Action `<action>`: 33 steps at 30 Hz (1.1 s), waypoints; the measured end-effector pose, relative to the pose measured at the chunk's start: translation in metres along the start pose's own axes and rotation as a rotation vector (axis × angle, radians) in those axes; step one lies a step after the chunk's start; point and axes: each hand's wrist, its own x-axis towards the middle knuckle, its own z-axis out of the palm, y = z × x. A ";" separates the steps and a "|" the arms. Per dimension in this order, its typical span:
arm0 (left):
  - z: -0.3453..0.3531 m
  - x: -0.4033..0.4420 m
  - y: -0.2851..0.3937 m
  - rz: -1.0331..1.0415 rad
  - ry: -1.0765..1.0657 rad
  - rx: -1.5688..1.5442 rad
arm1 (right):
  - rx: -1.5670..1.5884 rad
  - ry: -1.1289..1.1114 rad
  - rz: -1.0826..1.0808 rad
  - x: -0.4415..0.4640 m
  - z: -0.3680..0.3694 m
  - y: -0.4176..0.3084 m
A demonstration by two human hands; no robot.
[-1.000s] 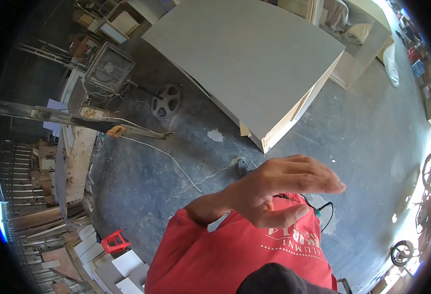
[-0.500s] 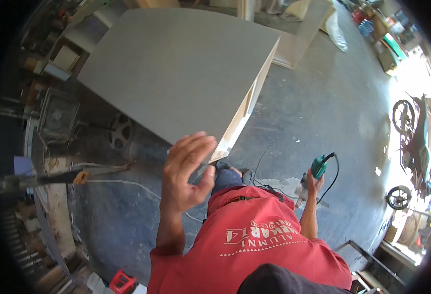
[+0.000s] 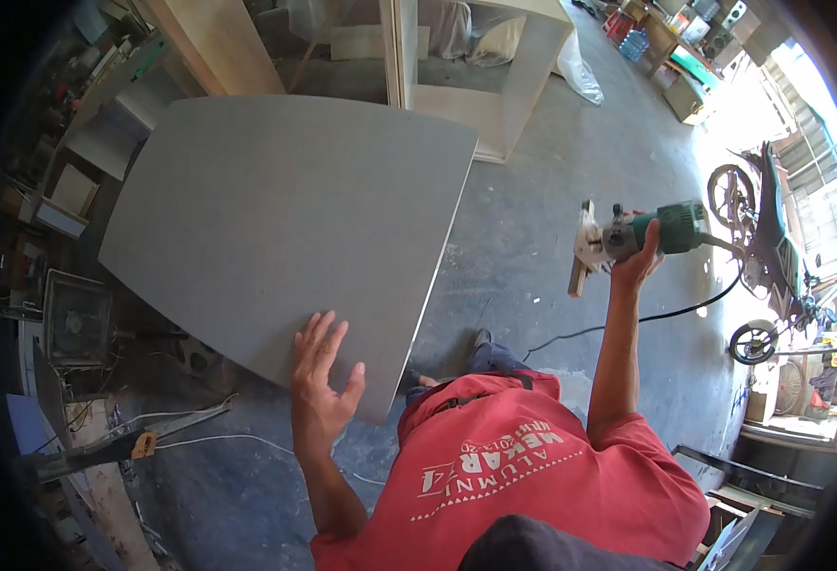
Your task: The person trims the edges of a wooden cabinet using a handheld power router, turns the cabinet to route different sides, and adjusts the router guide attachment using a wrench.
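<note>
My right hand [image 3: 638, 264] is wrapped round the green and grey body of a trim router [image 3: 670, 228], held up over the floor on the right. A pale base plate [image 3: 590, 240] with a wooden strip faces left, and a black cord [image 3: 666, 315] hangs from the other end in a loop. My left hand [image 3: 321, 371] is open with fingers spread at the near edge of a large grey panel [image 3: 285, 209]. Its fingers overlap the panel's surface; whether they press on it I cannot tell.
Behind the panel stand pale wooden cabinet frames [image 3: 532, 86]. A motorcycle [image 3: 770, 247] is parked by the bright doorway at right. On the left are a dusty box-shaped fan [image 3: 78, 319] and a clamp-like bar [image 3: 142, 443]. The router's cord runs across the floor near my feet.
My right hand has lifted the router from low beside me and turned its base leftward. My left hand has moved forward over the panel, whose open side edge no longer shows. The view has shifted.
</note>
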 end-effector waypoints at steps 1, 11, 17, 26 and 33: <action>0.003 0.003 0.000 -0.034 0.021 -0.023 | 0.075 0.009 -0.046 0.009 0.024 -0.005; 0.031 0.050 0.062 -0.459 0.178 0.173 | 0.408 -0.482 0.035 0.171 0.171 0.057; 0.085 0.174 0.128 -0.469 0.175 0.107 | 0.255 -0.840 0.090 0.237 0.250 0.093; 0.134 0.368 0.076 -0.114 0.050 0.472 | 0.109 -1.150 0.078 0.238 0.302 0.111; 0.130 0.349 0.078 -0.229 0.217 0.287 | 0.205 -1.300 0.179 0.213 0.316 0.099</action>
